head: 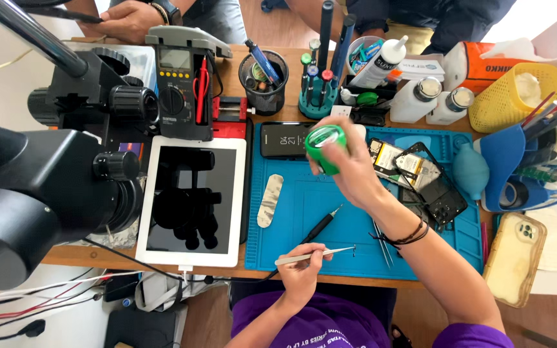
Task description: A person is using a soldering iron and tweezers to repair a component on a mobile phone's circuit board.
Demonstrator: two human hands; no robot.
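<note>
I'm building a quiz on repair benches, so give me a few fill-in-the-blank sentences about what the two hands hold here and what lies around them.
1. The right hand holds a small round tub whose colour is ____.
2. The left hand pinches slim metal ____ over the blue rubber work mat.
3. The white-framed tablet lies to the ____ of that mat in the head view.
4. The opened black phone lies on the ____.

Missing words: green; tweezers; left; mat

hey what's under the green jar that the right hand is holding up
Below the green jar, held in the right hand, lies the blue work mat, with a dark phone just beside it. The hand and jar cover part of the mat, so anything lying there is hidden.
</note>
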